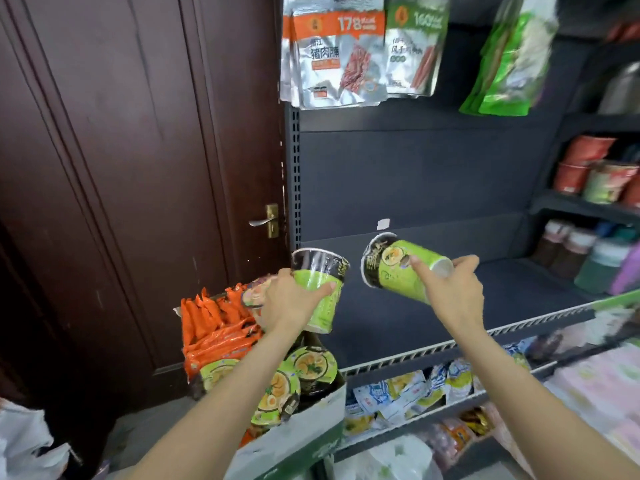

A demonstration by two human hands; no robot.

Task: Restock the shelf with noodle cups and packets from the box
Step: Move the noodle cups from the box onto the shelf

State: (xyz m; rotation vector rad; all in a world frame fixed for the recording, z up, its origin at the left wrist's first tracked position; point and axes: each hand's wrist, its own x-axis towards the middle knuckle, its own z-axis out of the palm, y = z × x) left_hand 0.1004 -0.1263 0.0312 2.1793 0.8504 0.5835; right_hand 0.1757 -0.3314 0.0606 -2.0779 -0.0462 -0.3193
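Observation:
My left hand (pixel 291 303) grips a green noodle cup (pixel 320 282), tilted with its black lid toward the shelf. A second green noodle cup (pixel 398 266) lies on its side in the air, held by my right hand (pixel 450 289) above the dark empty shelf (pixel 433 306). Below my left arm stands the open cardboard box (pixel 304 441), holding several green-lidded noodle cups (pixel 311 363) and orange noodle packets (pixel 218 323).
A brown door (pixel 138 168) with a brass handle (pixel 265 221) is to the left of the shelving. Snack bags (pixel 332 53) hang above the empty shelf. Red noodle cups (pixel 588 171) and jars fill shelves at the right. Packets crowd the lower shelves (pixel 415 393).

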